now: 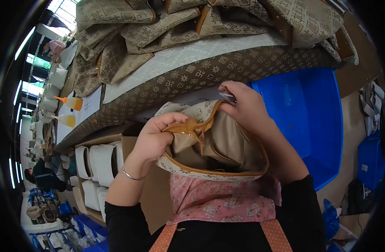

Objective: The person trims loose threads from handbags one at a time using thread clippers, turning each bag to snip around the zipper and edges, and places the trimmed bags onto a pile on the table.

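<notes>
A patterned cream fabric bag (192,171) with tan leather trim hangs mouth-up in front of my body, its beige lining showing. My left hand (152,136) is closed on the bag's edge at the left, where a tan leather tab (188,127) folds over the opening. At the far right of the rim, my right hand (247,103) is closed with a small pale, metallic-looking tool (227,95) between its fingers. Its exact kind is not clear. The thumb of that hand lies close to the trimmed edge, and contact there cannot be made out.
Patterned bags (167,29) are heaped on the cloth-covered table (192,69) ahead. A blue bin (314,126) stands at right. Two squeeze bottles (73,103) are at left, above a cardboard box (131,147) beside white pouches (102,161). A person (47,174) is further left.
</notes>
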Action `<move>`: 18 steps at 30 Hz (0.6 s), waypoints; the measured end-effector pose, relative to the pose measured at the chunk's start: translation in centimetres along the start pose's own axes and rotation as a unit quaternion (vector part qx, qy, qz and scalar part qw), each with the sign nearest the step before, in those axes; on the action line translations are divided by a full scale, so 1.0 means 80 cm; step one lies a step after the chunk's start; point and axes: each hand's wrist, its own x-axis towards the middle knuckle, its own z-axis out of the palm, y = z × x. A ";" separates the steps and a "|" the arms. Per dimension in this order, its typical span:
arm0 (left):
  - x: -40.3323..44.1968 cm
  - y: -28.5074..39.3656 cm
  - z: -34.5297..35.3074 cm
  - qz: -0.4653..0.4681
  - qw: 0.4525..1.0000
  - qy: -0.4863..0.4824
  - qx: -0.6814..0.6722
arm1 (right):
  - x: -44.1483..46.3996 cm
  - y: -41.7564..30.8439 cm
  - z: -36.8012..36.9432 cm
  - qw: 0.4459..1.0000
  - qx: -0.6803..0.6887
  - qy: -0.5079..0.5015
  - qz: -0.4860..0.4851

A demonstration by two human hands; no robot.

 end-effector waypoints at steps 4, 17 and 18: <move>-0.008 -0.034 -0.008 0.097 0.980 0.091 -0.151 | -0.003 -0.058 -0.033 0.997 0.073 0.025 0.025; -0.039 -0.056 0.010 0.104 0.949 0.142 -0.263 | -0.037 -0.090 0.022 0.986 0.132 -0.044 -0.088; -0.040 -0.057 0.011 0.113 0.947 0.132 -0.270 | -0.038 -0.090 0.022 0.988 0.110 -0.038 -0.105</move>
